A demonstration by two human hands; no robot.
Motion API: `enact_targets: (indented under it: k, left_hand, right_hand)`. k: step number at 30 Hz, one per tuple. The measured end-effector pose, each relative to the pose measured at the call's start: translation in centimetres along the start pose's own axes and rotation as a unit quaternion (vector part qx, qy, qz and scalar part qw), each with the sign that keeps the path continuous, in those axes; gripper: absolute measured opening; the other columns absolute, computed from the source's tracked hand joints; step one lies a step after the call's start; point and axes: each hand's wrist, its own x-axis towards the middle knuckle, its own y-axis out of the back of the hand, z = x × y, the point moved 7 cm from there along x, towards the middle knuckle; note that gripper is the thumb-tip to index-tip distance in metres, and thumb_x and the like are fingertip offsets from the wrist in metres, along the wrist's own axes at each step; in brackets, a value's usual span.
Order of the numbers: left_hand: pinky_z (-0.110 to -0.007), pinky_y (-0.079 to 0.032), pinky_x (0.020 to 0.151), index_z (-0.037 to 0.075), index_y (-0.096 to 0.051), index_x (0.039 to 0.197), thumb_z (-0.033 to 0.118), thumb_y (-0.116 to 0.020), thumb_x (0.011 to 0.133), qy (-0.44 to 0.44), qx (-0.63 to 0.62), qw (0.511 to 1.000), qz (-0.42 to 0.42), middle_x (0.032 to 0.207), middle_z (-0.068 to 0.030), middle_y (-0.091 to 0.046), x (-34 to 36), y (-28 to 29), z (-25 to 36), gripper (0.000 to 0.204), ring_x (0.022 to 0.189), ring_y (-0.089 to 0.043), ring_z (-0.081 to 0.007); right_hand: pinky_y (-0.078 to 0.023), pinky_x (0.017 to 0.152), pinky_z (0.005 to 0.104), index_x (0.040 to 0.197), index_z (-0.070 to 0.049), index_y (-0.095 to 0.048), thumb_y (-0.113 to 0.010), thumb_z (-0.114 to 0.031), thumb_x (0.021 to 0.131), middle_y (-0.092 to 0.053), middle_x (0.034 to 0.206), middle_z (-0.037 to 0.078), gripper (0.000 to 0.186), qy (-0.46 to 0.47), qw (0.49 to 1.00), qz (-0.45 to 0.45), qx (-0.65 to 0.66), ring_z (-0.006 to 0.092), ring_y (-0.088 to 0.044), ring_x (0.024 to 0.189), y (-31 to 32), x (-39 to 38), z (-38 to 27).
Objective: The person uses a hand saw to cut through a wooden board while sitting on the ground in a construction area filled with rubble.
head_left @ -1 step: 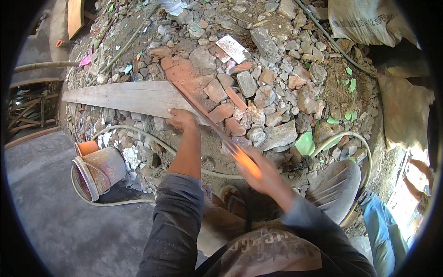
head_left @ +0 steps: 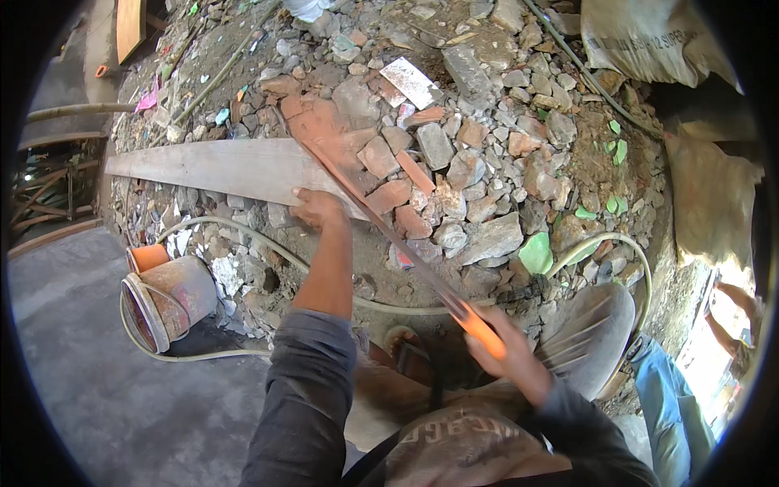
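Note:
A long pale wooden board (head_left: 219, 169) lies across the rubble, reaching from the far left to the middle. My left hand (head_left: 323, 211) is closed over its near edge, close to the right end, with the thumb on top. My right hand (head_left: 513, 347) grips the orange handle of a hand saw (head_left: 388, 234). The saw's long blade slants from the handle up and left, across the board's right end, just right of my left hand. Reddish brick pieces (head_left: 311, 120) lie beyond the blade's far end. The fingers under the board are hidden.
Broken bricks and stones (head_left: 487, 239) cover the ground. A pale hose (head_left: 251, 234) loops past my feet. A dirty bucket (head_left: 182, 296) lies tipped at left beside an orange container (head_left: 148, 258). Sacks (head_left: 710, 199) stand at right, near blue cloth (head_left: 665, 398).
My right hand has drawn the saw back toward me, down and to the right, so the handle sits farther from the board. My left hand stays on the board.

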Motion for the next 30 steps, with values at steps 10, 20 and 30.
enact_targets:
  k: [10, 20, 30]
  left_hand:
    - [-0.062, -0.046, 0.115, -0.011, -0.03, 0.159, 0.054, -0.037, 0.114, -0.003, 0.044, 0.999, -0.025, 0.148, -0.0439, -0.053, -2.3, -2.0, 0.6, 0.079, 0.135, -0.057, -0.0585]
    - [-0.064, -0.045, 0.114, -0.009, -0.032, 0.158, 0.055, -0.034, 0.115, 0.002, 0.046, 0.999, -0.014, 0.148, -0.0404, -0.055, -2.1, -1.1, 1.2, 0.077, 0.132, -0.058, -0.0584]
    - [-0.063, -0.046, 0.113, -0.008, -0.032, 0.159, 0.057, -0.036, 0.113, 0.0, 0.034, 0.999, 0.007, 0.146, -0.0411, -0.056, -1.2, 0.3, 1.3, 0.079, 0.133, -0.059, -0.0577]
  right_hand:
    - [-0.06, 0.081, 0.0524, 0.138, -0.01, -0.06, -0.073, -0.025, 0.103, -0.073, 0.111, 0.024, 0.041, -0.075, 0.997, -0.023, -0.014, 0.0494, -0.072, 0.098, -8.3, 19.5, 2.0]
    - [-0.059, 0.086, 0.0547, 0.138, -0.007, -0.062, -0.072, -0.02, 0.101, -0.072, 0.122, 0.021, 0.04, 0.034, 0.998, -0.008, -0.05, 0.0473, -0.072, 0.106, -5.6, 14.1, 1.1]
    - [-0.061, 0.084, 0.0486, 0.144, -0.005, -0.06, -0.075, -0.017, 0.101, -0.073, 0.121, 0.017, 0.047, -0.046, 0.998, -0.027, -0.012, 0.0423, -0.075, 0.104, 0.3, 3.7, -3.4]
